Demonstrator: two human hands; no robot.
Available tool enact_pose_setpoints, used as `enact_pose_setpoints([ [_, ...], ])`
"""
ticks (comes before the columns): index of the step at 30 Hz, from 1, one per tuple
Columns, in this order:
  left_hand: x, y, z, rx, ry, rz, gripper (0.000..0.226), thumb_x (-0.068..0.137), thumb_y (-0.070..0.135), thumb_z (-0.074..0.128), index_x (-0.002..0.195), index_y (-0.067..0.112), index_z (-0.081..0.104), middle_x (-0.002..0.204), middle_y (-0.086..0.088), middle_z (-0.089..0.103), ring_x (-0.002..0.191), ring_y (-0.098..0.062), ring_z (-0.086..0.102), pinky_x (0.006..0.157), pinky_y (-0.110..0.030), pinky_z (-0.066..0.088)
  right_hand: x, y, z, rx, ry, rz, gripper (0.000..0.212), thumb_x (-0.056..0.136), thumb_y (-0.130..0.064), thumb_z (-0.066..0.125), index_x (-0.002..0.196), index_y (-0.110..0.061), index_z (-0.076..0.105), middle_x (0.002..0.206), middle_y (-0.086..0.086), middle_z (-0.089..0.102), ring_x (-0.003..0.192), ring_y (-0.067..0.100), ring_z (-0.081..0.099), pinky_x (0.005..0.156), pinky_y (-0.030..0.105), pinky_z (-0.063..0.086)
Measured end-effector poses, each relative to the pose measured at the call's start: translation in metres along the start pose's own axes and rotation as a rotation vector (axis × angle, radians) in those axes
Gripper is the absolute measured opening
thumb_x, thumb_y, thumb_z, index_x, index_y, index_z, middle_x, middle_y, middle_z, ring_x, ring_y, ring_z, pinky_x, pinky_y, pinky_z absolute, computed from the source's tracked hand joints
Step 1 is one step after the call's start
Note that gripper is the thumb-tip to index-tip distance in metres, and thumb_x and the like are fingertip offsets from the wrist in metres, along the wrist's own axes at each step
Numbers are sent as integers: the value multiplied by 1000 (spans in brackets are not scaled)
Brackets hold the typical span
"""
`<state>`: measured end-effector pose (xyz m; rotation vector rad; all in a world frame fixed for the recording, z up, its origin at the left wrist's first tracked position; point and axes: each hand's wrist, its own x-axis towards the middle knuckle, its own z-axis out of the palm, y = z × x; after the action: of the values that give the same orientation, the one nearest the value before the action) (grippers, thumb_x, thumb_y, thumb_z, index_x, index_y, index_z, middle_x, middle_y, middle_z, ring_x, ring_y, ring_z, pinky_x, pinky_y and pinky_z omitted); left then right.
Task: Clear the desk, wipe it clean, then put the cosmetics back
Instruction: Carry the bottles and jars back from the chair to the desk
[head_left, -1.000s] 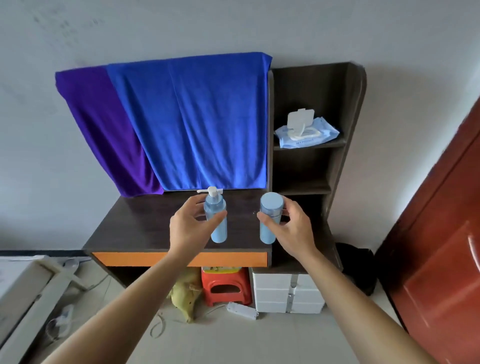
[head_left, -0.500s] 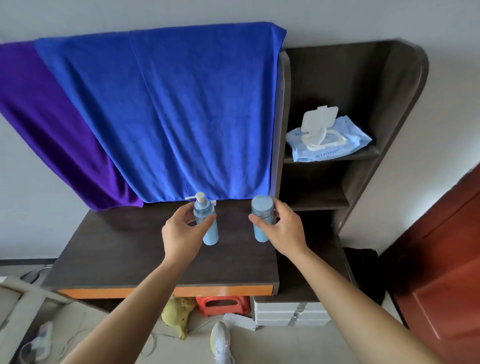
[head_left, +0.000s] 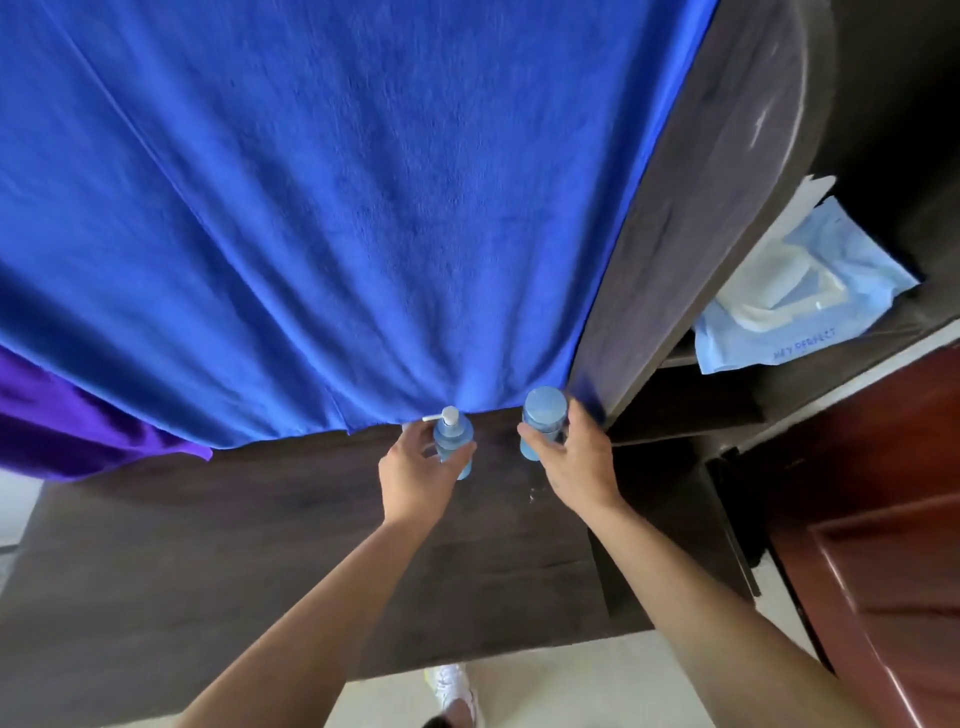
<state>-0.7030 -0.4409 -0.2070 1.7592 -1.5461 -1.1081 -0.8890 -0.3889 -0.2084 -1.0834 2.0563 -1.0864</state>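
Observation:
My left hand (head_left: 415, 475) grips a light blue pump bottle (head_left: 453, 434) with a white pump head, held upright at the back of the dark wooden desk (head_left: 234, 545). My right hand (head_left: 576, 467) grips a light blue capped bottle (head_left: 543, 415), also upright, close to the desk's back right corner. Both bottles sit just in front of the hanging blue towel's lower edge. Whether their bases touch the desk top I cannot tell; my fingers hide them.
A large blue towel (head_left: 337, 208) hangs behind the desk, with a purple cloth (head_left: 67, 431) at its left. A dark shelf unit (head_left: 691, 234) stands at the right and holds a pack of wet wipes (head_left: 800, 301). A red-brown door (head_left: 883, 519) is at the far right.
I have stepped closer and leaned over the desk. Both hands carried the bottles from the desk's front toward its back edge, near the towel.

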Motion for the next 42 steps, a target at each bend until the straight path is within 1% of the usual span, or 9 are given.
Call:
enact_pose_setpoints([
  [4, 22, -10, 25, 27, -43, -33, 36, 70, 45, 80, 100, 32, 66, 87, 21, 68, 78, 17, 56, 69, -13, 40, 12, 9, 16, 10, 13, 66, 60, 84, -30, 80, 135, -14, 54, 124, 3, 65, 116, 21, 60, 103, 39, 46],
  [8, 34, -12, 40, 20, -63, -5, 35, 71, 44, 80, 100, 32, 64, 80, 29, 63, 81, 28, 50, 65, 2, 36, 19, 15, 22, 21, 41, 106, 58, 86, -30, 78, 135, -15, 51, 123, 3, 64, 115, 21, 61, 102, 39, 48],
  [11, 37, -15, 45, -9, -79, 11, 39, 70, 43, 83, 102, 36, 62, 82, 35, 63, 86, 21, 58, 69, 2, 38, 21, 17, 23, 17, 33, 131, 57, 87, -30, 77, 135, -15, 50, 124, 4, 63, 116, 21, 61, 102, 42, 49],
  [15, 40, -16, 48, -33, -131, 11, 50, 72, 41, 83, 115, 36, 59, 101, 28, 68, 99, 2, 67, 91, -26, 53, 20, 13, 19, -29, -10, 154, 68, 89, -31, 74, 146, -14, 41, 137, 8, 58, 125, 25, 57, 109, 42, 44],
  [19, 24, -6, 34, 85, -208, 16, 88, 75, 48, 79, 147, 26, 35, 143, 8, 49, 130, -18, 50, 106, -40, 43, -2, 6, 6, -200, -39, 86, 89, 93, -32, 68, 159, -14, 12, 163, 7, 27, 147, 21, 31, 113, 20, 20],
  [23, -22, 12, 1, 290, 20, 342, 81, 91, 41, 67, 153, 5, 29, 161, -11, 26, 151, -27, 19, 121, -45, 22, -43, -4, -23, -295, -3, -159, 76, 101, -40, 54, 159, -13, 14, 167, 5, 15, 152, 17, 19, 121, 31, 25],
  [30, -112, 70, -21, 549, 209, 868, 66, 96, 49, 43, 151, 14, 38, 164, -11, 21, 151, -34, 15, 118, -57, 15, -106, 8, -111, -543, 260, -504, 60, 103, -46, 44, 153, -13, 37, 165, 10, 22, 153, 25, 17, 121, 40, 25],
  [36, -193, 115, 41, 614, 95, 1106, 64, 97, 52, 39, 151, 18, 39, 163, -10, 24, 150, -36, 18, 116, -62, 18, -187, 66, -217, -737, 461, -294, 66, 105, -58, 26, 159, -20, 22, 168, 8, 9, 155, 28, 5, 123, 48, 20],
  [42, -311, 165, 121, 610, -208, 1368, 66, 99, 56, 26, 155, 22, 31, 164, -10, 21, 152, -35, 10, 118, -64, 10, -330, 126, -332, -875, 751, 49, 62, 103, -59, 28, 155, -25, 34, 166, 11, 18, 153, 34, 9, 121, 55, 19],
])
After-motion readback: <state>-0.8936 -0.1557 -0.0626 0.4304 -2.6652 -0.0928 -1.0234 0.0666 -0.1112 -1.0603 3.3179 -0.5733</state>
